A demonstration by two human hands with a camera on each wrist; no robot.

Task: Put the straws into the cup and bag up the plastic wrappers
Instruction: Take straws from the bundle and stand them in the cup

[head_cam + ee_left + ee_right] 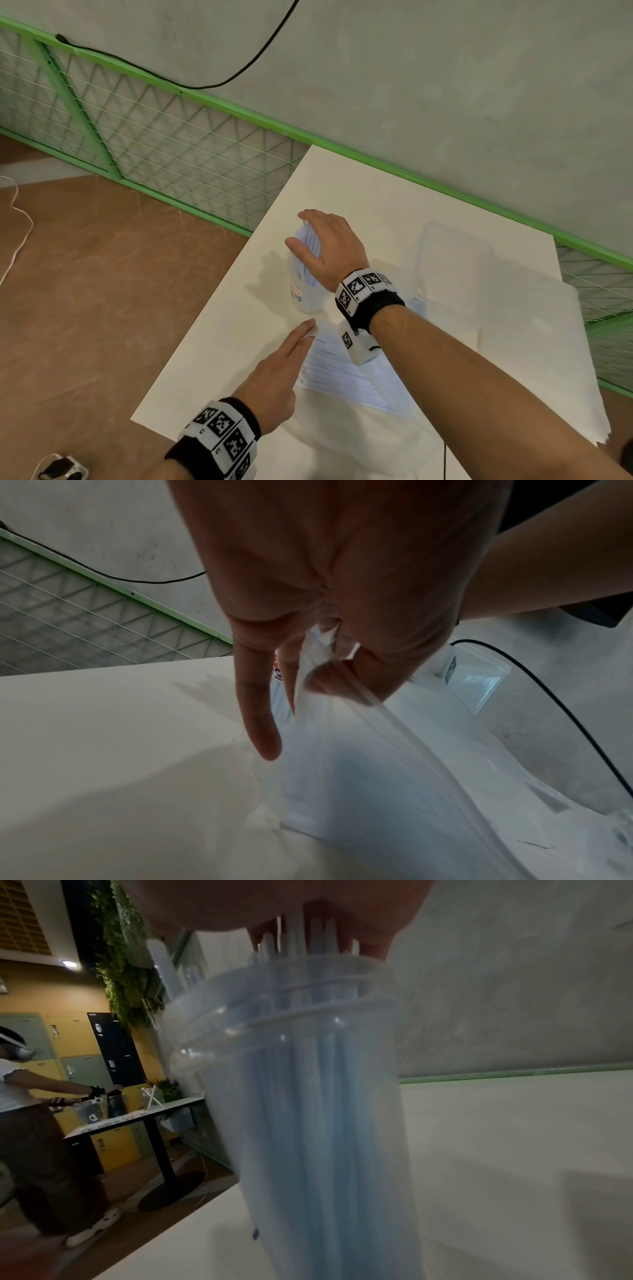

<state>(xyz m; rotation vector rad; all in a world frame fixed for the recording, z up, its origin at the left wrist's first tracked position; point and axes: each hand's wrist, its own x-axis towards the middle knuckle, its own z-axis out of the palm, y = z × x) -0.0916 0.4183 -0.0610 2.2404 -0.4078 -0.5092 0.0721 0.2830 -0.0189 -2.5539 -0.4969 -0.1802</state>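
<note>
A clear plastic cup (308,294) stands on the white table (212,370), filled with pale blue straws (313,243). My right hand (295,229) reaches over it from above, thumb on one side and fingers on the other, gripping the straw tops. The right wrist view shows the cup (308,1096) close up, with my fingers (369,947) around the straw tops (298,934). Nearer me lies a clear plastic wrapper (342,377) with faint blue lines. My left hand (308,330) pinches its far corner, and the left wrist view shows thumb and fingers (303,677) nipping the film (359,777).
A clear zip bag (452,260) lies flat right of the cup. White sheets (548,359) overhang the table's right side. The table's left edge (205,325) drops to brown floor. A green mesh fence (154,144) runs behind. A person (34,1110) works at another table.
</note>
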